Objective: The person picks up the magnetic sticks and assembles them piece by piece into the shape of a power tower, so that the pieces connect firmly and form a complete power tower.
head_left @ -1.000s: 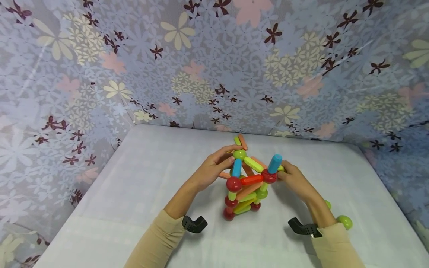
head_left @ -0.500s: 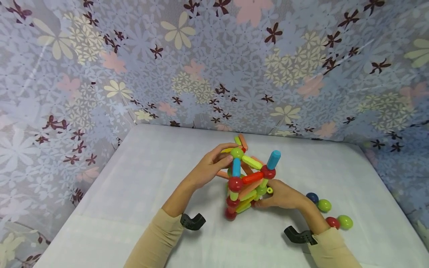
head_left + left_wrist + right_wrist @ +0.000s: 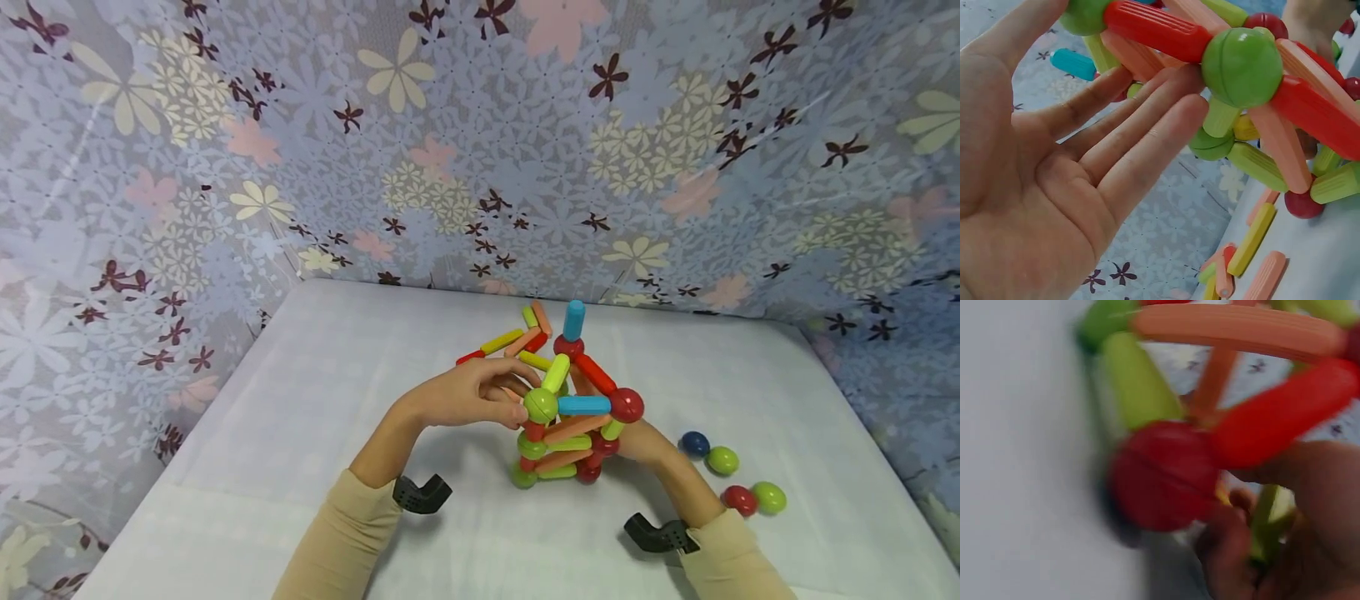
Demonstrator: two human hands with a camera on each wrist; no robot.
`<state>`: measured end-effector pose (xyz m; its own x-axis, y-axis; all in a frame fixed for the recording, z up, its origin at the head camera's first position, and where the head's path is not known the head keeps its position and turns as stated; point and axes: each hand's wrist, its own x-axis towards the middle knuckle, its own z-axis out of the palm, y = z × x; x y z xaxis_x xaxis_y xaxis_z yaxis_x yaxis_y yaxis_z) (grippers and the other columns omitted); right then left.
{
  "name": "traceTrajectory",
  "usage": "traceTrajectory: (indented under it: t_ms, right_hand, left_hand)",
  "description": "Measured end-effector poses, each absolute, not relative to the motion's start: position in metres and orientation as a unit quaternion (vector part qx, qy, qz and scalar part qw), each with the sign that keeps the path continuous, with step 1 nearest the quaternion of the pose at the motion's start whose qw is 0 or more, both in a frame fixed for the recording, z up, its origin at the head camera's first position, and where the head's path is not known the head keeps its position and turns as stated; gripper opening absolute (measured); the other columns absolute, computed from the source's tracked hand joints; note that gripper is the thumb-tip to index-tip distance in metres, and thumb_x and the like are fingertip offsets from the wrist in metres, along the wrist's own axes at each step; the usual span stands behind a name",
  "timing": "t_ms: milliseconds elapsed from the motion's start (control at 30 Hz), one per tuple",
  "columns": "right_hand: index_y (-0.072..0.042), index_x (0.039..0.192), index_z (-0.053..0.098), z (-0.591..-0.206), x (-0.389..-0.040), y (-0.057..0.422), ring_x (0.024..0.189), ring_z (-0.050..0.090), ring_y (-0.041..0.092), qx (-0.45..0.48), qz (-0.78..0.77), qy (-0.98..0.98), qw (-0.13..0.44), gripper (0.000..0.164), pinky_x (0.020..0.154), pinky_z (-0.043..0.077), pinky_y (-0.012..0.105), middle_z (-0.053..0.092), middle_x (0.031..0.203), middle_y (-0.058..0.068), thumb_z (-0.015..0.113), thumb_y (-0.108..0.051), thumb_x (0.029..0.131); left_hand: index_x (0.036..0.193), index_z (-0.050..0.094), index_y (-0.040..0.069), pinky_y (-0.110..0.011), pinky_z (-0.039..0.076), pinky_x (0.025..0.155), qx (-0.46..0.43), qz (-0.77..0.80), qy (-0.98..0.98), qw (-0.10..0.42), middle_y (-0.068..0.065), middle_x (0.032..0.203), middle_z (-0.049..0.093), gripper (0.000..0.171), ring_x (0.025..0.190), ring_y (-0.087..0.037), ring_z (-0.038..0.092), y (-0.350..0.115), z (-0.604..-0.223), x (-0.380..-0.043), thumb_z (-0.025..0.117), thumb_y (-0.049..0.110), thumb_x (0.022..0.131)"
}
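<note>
A tower of magnetic rods and balls (image 3: 576, 427) stands in front of me, with an upright blue rod (image 3: 574, 321) on its far red ball. My left hand (image 3: 457, 393) is at its left side, thumb at the near green ball (image 3: 540, 406). In the left wrist view its fingers are extended, tips right at another green ball (image 3: 1241, 67). My right hand (image 3: 643, 442) is partly hidden behind the tower's lower right. In the blurred right wrist view its fingers curl round a lime-green magnetic rod (image 3: 1266, 525), close by a red ball (image 3: 1166, 475).
Loose rods (image 3: 502, 340) in yellow, red, orange and lime lie behind my left hand. To the right, on the white table (image 3: 360, 333), rest a blue ball (image 3: 694, 444), a red ball (image 3: 740, 500) and two green balls (image 3: 723, 461). A flowered cloth (image 3: 465, 167) rises at the back.
The tower has turned counterclockwise seen from above: its upright blue rod moved from right to back, a green ball came forward. My right hand went down from the top to the lower right side.
</note>
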<state>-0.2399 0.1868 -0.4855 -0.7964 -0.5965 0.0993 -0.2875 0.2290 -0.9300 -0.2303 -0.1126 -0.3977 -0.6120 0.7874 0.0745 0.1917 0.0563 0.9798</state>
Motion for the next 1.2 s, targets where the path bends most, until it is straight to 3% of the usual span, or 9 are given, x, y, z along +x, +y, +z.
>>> traceTrajectory:
  t_ms: [67,133,333,500,667,867,900,1033,1200]
  right_hand:
    - [-0.015,0.125,0.061,-0.477,-0.243,0.189,0.105,0.055,0.023,-0.240,-0.588,0.748,0.194,0.029,0.085,0.047,0.041,0.062,0.109,0.011,0.059,-0.020,0.096]
    - [-0.015,0.116,0.065,-0.468,-0.243,0.194,0.100,0.052,0.025,-0.197,-0.577,0.773,0.176,0.024,0.081,0.044,0.040,0.062,0.102,0.011,0.059,-0.027,0.096]
    - [-0.013,0.128,0.061,-0.435,-0.237,0.205,0.107,0.046,0.028,-0.163,-0.532,0.829,0.059,0.035,0.081,0.045,0.042,0.057,0.110,0.009,0.060,-0.028,0.096]
    - [-0.016,0.126,0.063,-0.401,-0.215,0.202,0.100,0.055,0.019,-0.159,-0.529,0.831,-0.065,0.033,0.081,0.050,0.028,0.062,0.104,0.005,0.063,-0.027,0.094]
    - [-0.006,0.120,0.063,-0.374,-0.190,0.196,0.088,0.062,0.021,-0.160,-0.574,0.791,-0.138,0.029,0.074,0.053,0.023,0.065,0.101,0.009,0.067,-0.013,0.091]
    - [-0.003,0.118,0.065,-0.361,-0.176,0.192,0.090,0.061,0.022,-0.236,-0.551,0.784,-0.160,0.034,0.080,0.051,0.023,0.067,0.100,0.011,0.069,0.005,0.085]
    - [-0.003,0.118,0.065,-0.360,-0.176,0.192,0.090,0.061,0.022,-0.246,-0.546,0.785,-0.158,0.035,0.081,0.050,0.023,0.067,0.099,0.011,0.069,0.007,0.084]
    - [-0.010,0.110,0.066,-0.360,-0.177,0.193,0.087,0.059,0.016,-0.270,-0.492,0.817,-0.133,0.029,0.078,0.049,0.022,0.066,0.100,0.002,0.072,0.002,0.084]
    - [-0.019,0.101,0.065,-0.360,-0.179,0.197,0.086,0.057,0.011,-0.298,-0.437,0.841,-0.109,0.027,0.075,0.049,0.022,0.062,0.099,-0.008,0.076,-0.004,0.082]
  left_hand:
    - [0.130,0.051,0.007,-0.038,0.052,0.086,0.366,0.575,0.687,0.254,-0.007,0.121,0.059,0.053,0.105,-0.021,0.063,-0.112,-0.396,-0.229,0.071,0.033,0.088]
    - [0.130,0.050,0.008,-0.037,0.051,0.087,0.369,0.566,0.694,0.250,-0.007,0.121,0.059,0.054,0.106,-0.021,0.062,-0.112,-0.395,-0.228,0.072,0.034,0.087]
    - [0.128,0.049,0.010,-0.037,0.052,0.085,0.363,0.558,0.701,0.255,-0.007,0.118,0.059,0.051,0.102,-0.021,0.065,-0.110,-0.395,-0.224,0.074,0.025,0.086]
    - [0.126,0.051,0.012,-0.035,0.053,0.084,0.357,0.550,0.717,0.238,-0.005,0.116,0.061,0.048,0.099,-0.018,0.066,-0.107,-0.394,-0.221,0.074,0.026,0.086]
    - [0.125,0.054,0.014,-0.033,0.051,0.086,0.349,0.540,0.733,0.223,0.006,0.145,0.038,0.046,0.102,-0.018,0.064,-0.108,-0.392,-0.221,0.074,0.028,0.085]
    - [0.125,0.055,0.016,-0.032,0.050,0.088,0.349,0.536,0.738,0.217,0.005,0.148,0.034,0.047,0.103,-0.015,0.064,-0.108,-0.392,-0.221,0.075,0.030,0.085]
    - [0.125,0.055,0.016,-0.033,0.050,0.087,0.349,0.535,0.738,0.218,0.008,0.151,0.027,0.047,0.103,-0.015,0.064,-0.109,-0.392,-0.221,0.075,0.030,0.085]
    - [0.125,0.055,0.015,-0.033,0.050,0.087,0.347,0.534,0.739,0.221,0.020,0.155,0.009,0.046,0.104,-0.016,0.063,-0.110,-0.394,-0.220,0.074,0.029,0.085]
    - [0.125,0.055,0.013,-0.034,0.050,0.088,0.361,0.539,0.727,0.227,0.022,0.155,0.002,0.046,0.105,-0.018,0.063,-0.111,-0.394,-0.223,0.074,0.027,0.086]
